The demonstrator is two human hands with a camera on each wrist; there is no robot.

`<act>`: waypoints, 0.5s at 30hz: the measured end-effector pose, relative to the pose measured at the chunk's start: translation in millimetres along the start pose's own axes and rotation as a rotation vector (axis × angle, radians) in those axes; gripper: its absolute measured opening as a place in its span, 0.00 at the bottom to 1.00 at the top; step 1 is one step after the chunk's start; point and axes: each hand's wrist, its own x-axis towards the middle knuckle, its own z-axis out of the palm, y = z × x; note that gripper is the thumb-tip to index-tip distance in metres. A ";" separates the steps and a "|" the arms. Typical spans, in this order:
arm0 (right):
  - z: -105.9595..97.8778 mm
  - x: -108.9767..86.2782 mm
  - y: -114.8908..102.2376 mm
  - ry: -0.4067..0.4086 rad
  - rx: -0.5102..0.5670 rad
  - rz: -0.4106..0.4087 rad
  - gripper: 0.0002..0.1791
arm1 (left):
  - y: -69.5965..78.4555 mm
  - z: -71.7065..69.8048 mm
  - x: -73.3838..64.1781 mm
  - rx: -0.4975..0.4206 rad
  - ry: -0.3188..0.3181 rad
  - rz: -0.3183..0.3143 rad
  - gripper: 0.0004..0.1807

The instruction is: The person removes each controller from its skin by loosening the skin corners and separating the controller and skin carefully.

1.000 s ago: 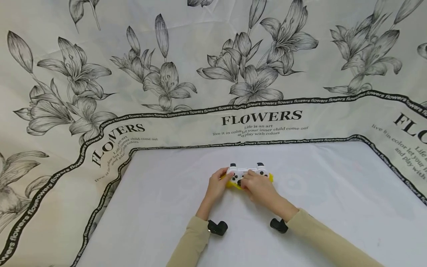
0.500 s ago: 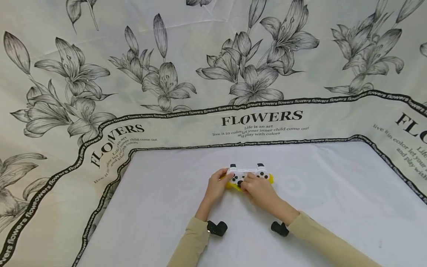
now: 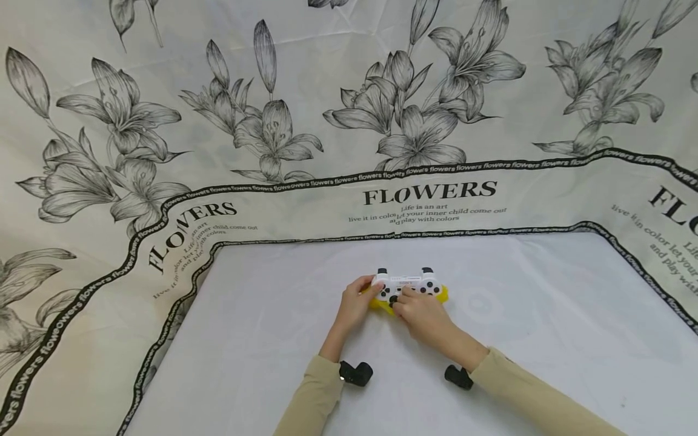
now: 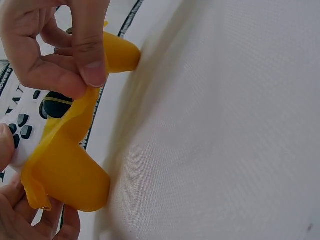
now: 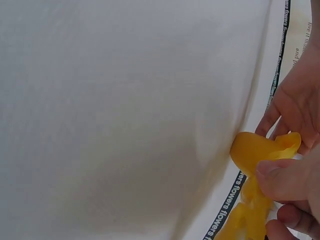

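Observation:
A white game controller point(image 3: 406, 281) with black buttons and sticks sits partly inside a yellow silicone cover point(image 4: 65, 160), just above or on the white table. My left hand point(image 3: 353, 307) holds the controller's left end, thumb on the front near the direction buttons. With thumb and fingers, my right hand point(image 3: 425, 315) pinches the cover's edge at the lower middle, beside a black thumbstick point(image 4: 56, 106). Both rounded grips of the cover hang toward the cloth in the left wrist view. Part of the controller's front is hidden behind my right fingers.
White cloth covers the table point(image 3: 262, 303). A floral fabric wall point(image 3: 294, 209) with printed lettering stands along the back and sides. Black wrist-worn devices point(image 3: 357, 373) sit at both sleeves.
My right fingers have slid slightly down toward the controller's lower edge, uncovering the lettering at its centre. The left hand keeps its hold almost unmoved.

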 end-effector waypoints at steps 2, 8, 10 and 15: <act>2.2 -1.3 -0.2 -0.019 -0.011 -0.003 0.07 | 0.2 0.7 0.6 0.000 -0.001 -0.006 0.23; 5.6 -4.4 -0.7 -0.053 -0.014 -0.006 0.07 | 0.6 0.8 1.7 0.010 -0.017 -0.014 0.22; 4.6 -4.1 -1.0 -0.043 -0.015 -0.007 0.07 | 0.6 0.6 2.0 0.000 -0.025 -0.020 0.23; 4.5 -1.2 -0.8 -0.031 -0.053 -0.046 0.09 | 0.2 0.0 2.3 -0.011 -0.011 -0.023 0.23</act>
